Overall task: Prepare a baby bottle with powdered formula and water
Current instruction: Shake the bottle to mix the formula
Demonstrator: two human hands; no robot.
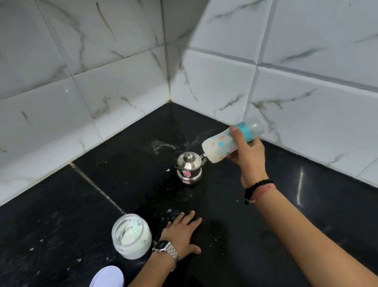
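Observation:
My right hand [249, 151] grips a baby bottle [220, 144] lying almost sideways in the air, its teal collar and clear cap toward the right wall. The bottle holds milky white liquid. Just below its base stands a small steel kettle [189, 167] with its lid on. My left hand [184, 232] rests flat on the black counter [53, 224], fingers spread, holding nothing. Beside my left wrist stands an open glass jar of white powder [131, 236] with a scoop inside. The jar's white lid [106, 286] lies near the front edge.
White marble-look tiled walls [109, 81] meet in a corner behind the kettle. Spilled powder and wet smears [160, 145] mark the counter near the corner. The counter has a step edge [207, 283] under my left forearm.

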